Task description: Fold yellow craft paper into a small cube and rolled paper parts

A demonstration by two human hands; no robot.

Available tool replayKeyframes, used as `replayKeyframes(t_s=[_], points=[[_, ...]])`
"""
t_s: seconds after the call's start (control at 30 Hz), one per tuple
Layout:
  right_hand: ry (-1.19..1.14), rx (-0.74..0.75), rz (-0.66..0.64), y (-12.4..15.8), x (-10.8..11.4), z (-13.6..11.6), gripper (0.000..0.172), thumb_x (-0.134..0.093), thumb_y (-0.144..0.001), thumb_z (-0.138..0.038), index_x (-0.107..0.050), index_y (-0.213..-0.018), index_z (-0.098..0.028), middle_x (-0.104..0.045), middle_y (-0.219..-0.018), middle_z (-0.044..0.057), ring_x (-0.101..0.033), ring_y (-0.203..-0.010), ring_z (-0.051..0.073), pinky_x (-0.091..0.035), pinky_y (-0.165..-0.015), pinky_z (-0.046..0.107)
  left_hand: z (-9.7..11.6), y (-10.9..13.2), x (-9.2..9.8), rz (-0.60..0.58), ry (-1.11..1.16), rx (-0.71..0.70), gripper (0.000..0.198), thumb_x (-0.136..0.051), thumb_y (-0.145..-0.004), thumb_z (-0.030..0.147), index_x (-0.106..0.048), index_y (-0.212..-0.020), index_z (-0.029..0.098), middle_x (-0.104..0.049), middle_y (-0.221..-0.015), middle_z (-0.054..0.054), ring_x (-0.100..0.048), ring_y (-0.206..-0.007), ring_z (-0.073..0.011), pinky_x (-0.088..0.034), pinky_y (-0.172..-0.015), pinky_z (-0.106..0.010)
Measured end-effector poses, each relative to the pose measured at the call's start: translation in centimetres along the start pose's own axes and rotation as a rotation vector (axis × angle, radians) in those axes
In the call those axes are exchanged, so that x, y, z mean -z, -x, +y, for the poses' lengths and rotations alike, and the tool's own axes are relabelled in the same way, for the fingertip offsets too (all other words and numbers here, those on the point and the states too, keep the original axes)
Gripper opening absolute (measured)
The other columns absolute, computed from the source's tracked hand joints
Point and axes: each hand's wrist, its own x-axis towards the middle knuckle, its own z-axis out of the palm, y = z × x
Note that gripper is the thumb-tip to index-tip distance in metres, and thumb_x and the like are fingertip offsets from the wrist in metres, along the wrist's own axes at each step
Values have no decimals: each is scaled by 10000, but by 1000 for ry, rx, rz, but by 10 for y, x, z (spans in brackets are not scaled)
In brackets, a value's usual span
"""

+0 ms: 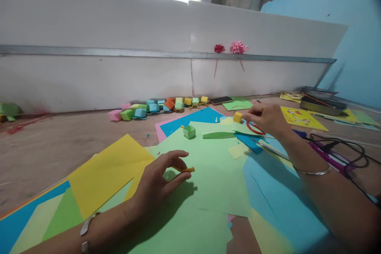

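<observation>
My left hand (pixel 162 176) pinches a narrow orange-yellow paper strip (pixel 192 169) between thumb and fingers, above a pale green sheet (pixel 214 170). Farther right, my right hand (pixel 266 117) has its fingertips closed at the edge of a small yellow paper cube (pixel 237 117). Beneath that hand are the red handles of scissors (pixel 253 128), partly covered by it. Between the two hands stands a small green paper box (pixel 189 132), open at the top. A darker green leaf-shaped paper piece (pixel 218 135) lies to its right.
A row of colourful paper cubes (pixel 153 107) lines the back by a white panel (pixel 89 75). Near it lies a phone (pixel 221 100). Yellow paper (pixel 110 170) spreads at left, blue sheets (pixel 268 190) at right. Black cable (pixel 354 147) and a metal tin (pixel 323 105) are far right.
</observation>
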Motion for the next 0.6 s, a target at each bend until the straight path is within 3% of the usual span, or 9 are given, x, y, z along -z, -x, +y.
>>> replayKeyframes(t_s=[0.07,0.13,0.2,0.3,0.43,0.53,0.6], points=[[-38,83,-235,1,-6,1,50,-694,-698,-258,-692,-661,-225,-673,-675,4,-577,-617,155,-409,-593,264,-1,0,0,1,-2,0,287,-726,-767,275,-640,-1038,238,-722,-723,5,-695,-641,-169,-558,-627,-256],[-71,152,-442,4,-18,2,156,-743,-560,-145,-710,-680,-239,-695,-743,-9,-596,-662,155,-412,-592,240,-3,1,-1,10,1,-12,293,-729,-770,276,-635,-1046,246,-718,-719,16,-692,-633,-160,-554,-621,-245],[-93,185,-575,7,-31,2,293,-732,-480,-57,-711,-709,-238,-692,-779,-11,-596,-695,160,-400,-584,226,-5,2,-2,13,-2,-19,298,-731,-774,271,-630,-1054,256,-714,-719,26,-690,-633,-152,-550,-623,-234],[-133,186,-679,11,-44,6,268,-674,-483,-1,-663,-643,-216,-636,-675,-29,-542,-617,133,-356,-546,217,-8,3,-4,11,-9,-23,310,-733,-780,276,-626,-1071,269,-712,-731,31,-688,-645,-149,-545,-626,-230],[-263,161,-691,10,-39,7,177,-686,-545,-57,-584,-545,-202,-570,-581,-39,-491,-551,115,-363,-546,231,-10,4,-5,16,10,-28,320,-732,-785,302,-629,-1087,274,-708,-732,28,-682,-638,-154,-540,-608,-234],[-427,119,-578,6,-28,3,99,-706,-652,-218,-608,-642,-210,-654,-748,5,-583,-701,152,-446,-649,262,-6,3,-3,19,13,-19,312,-737,-773,283,-635,-1067,265,-710,-725,27,-685,-639,-155,-548,-613,-235],[-543,58,-450,3,-22,-1,140,-656,-747,-341,-605,-757,-211,-675,-865,31,-616,-791,166,-483,-709,288,-3,2,-1,10,18,-15,309,-741,-764,262,-634,-1054,260,-713,-722,28,-687,-639,-151,-544,-582,-217]])
